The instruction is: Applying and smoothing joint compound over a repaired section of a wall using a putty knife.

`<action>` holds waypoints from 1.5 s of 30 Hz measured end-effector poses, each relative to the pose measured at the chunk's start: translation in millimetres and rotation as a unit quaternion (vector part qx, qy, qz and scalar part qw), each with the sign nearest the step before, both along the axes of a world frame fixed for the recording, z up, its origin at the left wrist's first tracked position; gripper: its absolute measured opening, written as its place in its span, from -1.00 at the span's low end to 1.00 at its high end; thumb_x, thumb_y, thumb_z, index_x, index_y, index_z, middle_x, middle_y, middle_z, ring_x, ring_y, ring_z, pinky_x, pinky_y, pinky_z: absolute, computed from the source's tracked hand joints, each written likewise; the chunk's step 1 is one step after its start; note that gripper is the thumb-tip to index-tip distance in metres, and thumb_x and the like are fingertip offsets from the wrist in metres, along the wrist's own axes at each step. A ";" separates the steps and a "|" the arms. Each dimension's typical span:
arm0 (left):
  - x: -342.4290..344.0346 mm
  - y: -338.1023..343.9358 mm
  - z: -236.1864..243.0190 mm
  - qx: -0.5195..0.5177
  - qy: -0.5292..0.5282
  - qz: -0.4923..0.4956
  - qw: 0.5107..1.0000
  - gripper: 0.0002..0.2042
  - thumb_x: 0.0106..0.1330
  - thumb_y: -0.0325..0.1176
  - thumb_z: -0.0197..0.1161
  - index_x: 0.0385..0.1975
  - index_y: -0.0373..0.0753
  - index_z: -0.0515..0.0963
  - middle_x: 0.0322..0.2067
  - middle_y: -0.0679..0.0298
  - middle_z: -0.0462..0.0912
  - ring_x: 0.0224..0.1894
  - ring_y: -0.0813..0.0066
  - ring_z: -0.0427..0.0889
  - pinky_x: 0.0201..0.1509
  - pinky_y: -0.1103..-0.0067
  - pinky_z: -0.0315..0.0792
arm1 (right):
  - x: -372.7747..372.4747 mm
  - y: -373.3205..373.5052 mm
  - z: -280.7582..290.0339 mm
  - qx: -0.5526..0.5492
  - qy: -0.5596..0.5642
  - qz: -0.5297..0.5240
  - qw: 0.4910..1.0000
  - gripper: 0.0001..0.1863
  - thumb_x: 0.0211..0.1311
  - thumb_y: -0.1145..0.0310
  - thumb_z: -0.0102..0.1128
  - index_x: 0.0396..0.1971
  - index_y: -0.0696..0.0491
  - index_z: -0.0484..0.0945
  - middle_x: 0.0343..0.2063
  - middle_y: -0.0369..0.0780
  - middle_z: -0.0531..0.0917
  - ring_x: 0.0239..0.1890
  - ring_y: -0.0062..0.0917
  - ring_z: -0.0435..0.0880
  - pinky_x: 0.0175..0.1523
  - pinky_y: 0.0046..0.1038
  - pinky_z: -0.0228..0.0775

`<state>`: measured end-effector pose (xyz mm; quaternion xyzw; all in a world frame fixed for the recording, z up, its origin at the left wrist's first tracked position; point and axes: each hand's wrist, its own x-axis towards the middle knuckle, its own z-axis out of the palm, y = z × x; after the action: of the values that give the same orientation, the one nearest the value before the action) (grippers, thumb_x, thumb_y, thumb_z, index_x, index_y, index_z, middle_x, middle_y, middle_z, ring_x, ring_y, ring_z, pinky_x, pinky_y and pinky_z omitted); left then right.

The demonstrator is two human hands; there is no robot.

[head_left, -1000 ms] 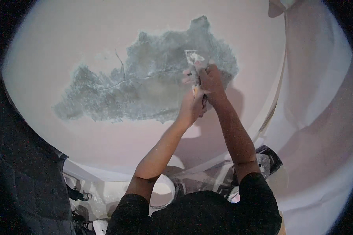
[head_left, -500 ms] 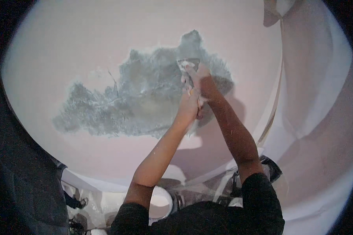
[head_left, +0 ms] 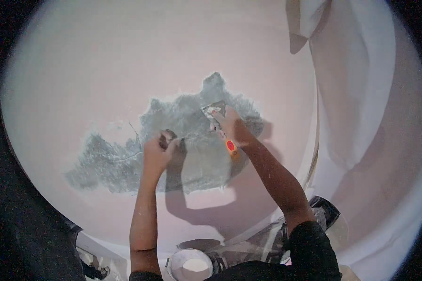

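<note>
A putty knife [head_left: 230,147] with an orange-and-red handle is gripped in my right hand [head_left: 231,123], thumb pressed near the blade. White paste sits on the broad blade, which points up and left over a rough grey patch [head_left: 201,161] in the pale pink wall. My left hand [head_left: 157,150] is apart from the knife, in front of the middle of the patch, with its fingers curled together. Something dark shows between those fingers, but I cannot make out whether it is an object or shadow. A thin crack runs up from the left part of the patch.
Below my arms stands a white bucket [head_left: 191,266] with pale material inside. A wall corner [head_left: 316,117] runs down on the right, beside a pale sheet-like surface [head_left: 356,93]. Dark cloth [head_left: 28,210] hangs at the left edge. A black object [head_left: 325,210] lies beyond my right elbow.
My left hand has come off the knife handle and moved left across the patch. My right hand still holds the putty knife. The view has shifted, so the wall patch appears lower.
</note>
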<state>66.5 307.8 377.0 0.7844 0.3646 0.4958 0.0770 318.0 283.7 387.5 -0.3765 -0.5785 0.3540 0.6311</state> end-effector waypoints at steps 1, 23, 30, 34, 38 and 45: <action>-9.7 1.7 2.2 0.061 0.044 0.066 0.995 -0.75 0.12 -0.31 0.37 -0.43 -0.33 0.45 -0.51 0.14 0.50 -0.40 0.24 0.56 -0.30 0.39 0.42 | 0.1 2.0 -1.8 -0.001 0.001 -0.001 1.000 -0.76 0.39 0.20 0.00 -0.19 0.07 0.44 -0.62 -0.31 0.53 -0.72 -0.73 0.35 -0.68 -0.62 0.17; -36.2 29.9 -20.5 0.039 0.151 0.263 0.952 -0.62 0.10 -0.27 0.37 -0.18 -0.28 0.37 -0.12 -0.02 0.48 -0.08 -0.10 0.54 -0.14 0.16 0.46 | -4.1 8.4 0.0 0.003 -0.047 -0.107 0.993 -0.71 0.33 0.17 0.05 -0.34 0.12 0.50 -0.67 -0.29 0.53 -0.79 -0.68 0.36 -0.70 -0.59 0.20; -31.7 26.4 -18.4 0.058 0.148 0.281 0.947 -0.68 0.16 -0.33 0.30 -0.16 -0.27 0.37 -0.10 0.01 0.48 -0.16 -0.10 0.58 -0.19 0.15 0.47 | 0.6 16.1 -3.7 0.120 -0.144 -0.160 0.969 -0.71 0.34 0.19 0.03 -0.39 0.13 0.49 -0.68 -0.29 0.53 -0.78 -0.68 0.37 -0.70 -0.55 0.21; -33.1 31.2 -20.4 0.038 0.159 0.290 0.943 -0.68 0.15 -0.34 0.30 -0.17 -0.26 0.37 -0.10 0.03 0.48 -0.17 -0.08 0.60 -0.22 0.18 0.50 | -4.8 7.5 4.6 0.021 -0.072 -0.107 0.991 -0.72 0.34 0.21 0.03 -0.41 0.14 0.47 -0.69 -0.28 0.53 -0.79 -0.68 0.37 -0.70 -0.55 0.21; -36.8 29.8 -16.7 0.030 0.161 0.291 0.943 -0.68 0.16 -0.33 0.31 -0.17 -0.27 0.37 -0.08 0.03 0.47 -0.16 -0.08 0.60 -0.21 0.20 0.51 | -10.9 4.5 7.9 -0.004 -0.080 -0.160 0.984 -0.69 0.34 0.19 0.01 -0.43 0.14 0.45 -0.69 -0.29 0.52 -0.78 -0.68 0.37 -0.70 -0.55 0.21; -26.5 21.2 -15.1 0.042 0.178 0.256 0.949 -0.67 0.19 -0.32 0.29 -0.16 -0.29 0.34 -0.06 0.02 0.45 -0.14 -0.09 0.58 -0.19 0.18 0.49 | 24.0 37.6 -18.0 0.083 -0.252 -0.217 0.940 -0.65 0.33 0.12 0.04 -0.48 0.13 0.46 -0.71 -0.30 0.51 -0.78 -0.67 0.38 -0.69 -0.53 0.23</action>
<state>40.1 329.0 361.9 0.7429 0.5394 0.3663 -0.1518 342.0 321.4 369.6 -0.5162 -0.6498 0.0533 0.5553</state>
